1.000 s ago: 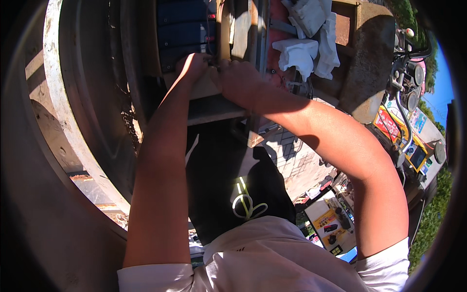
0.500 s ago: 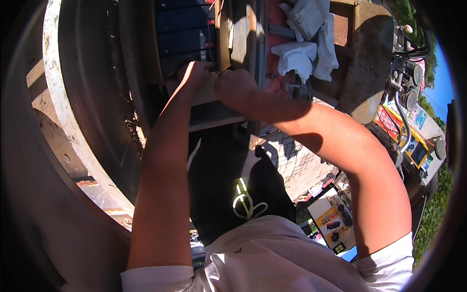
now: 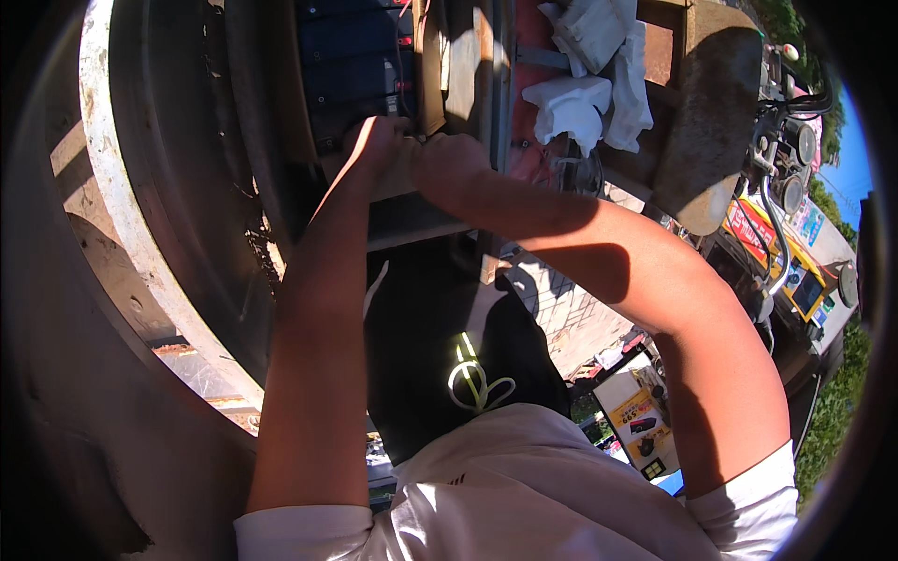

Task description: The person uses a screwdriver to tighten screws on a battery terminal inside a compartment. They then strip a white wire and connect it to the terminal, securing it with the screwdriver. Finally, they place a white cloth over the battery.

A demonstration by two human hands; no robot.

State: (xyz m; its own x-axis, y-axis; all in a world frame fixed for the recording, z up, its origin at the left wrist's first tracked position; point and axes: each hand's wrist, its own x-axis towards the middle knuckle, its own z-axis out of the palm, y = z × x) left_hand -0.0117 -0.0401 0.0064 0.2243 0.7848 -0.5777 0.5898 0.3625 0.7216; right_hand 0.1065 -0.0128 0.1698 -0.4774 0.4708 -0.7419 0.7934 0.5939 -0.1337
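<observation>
Several dark blue box-shaped batteries (image 3: pixel 348 73) with red-marked terminals sit in a row at the top of the head view, with cardboard (image 3: pixel 430 79) along their right side. At the near end of that row is my left hand (image 3: pixel 376 142), its fingers curled over a brown cardboard edge (image 3: pixel 393 184). My right hand (image 3: pixel 451 166) is a closed fist just to the right, almost touching it. Between the two hands, whatever the fingers grip is hidden in shadow. Thin red wires (image 3: pixel 404 11) run over the batteries' right side.
A metal frame bar (image 3: pixel 500 84) stands right of the cardboard. Beyond it lie white foam pieces (image 3: pixel 566 103) and a rusty, worn panel (image 3: pixel 711 131). A curved pale rail (image 3: pixel 126 196) bends along the left. Parked vehicles with handlebars (image 3: pixel 772 187) fill the far right.
Both hands stay in nearly the same place at the near end of the batteries. The right fist has turned slightly; the view has shifted a little.
</observation>
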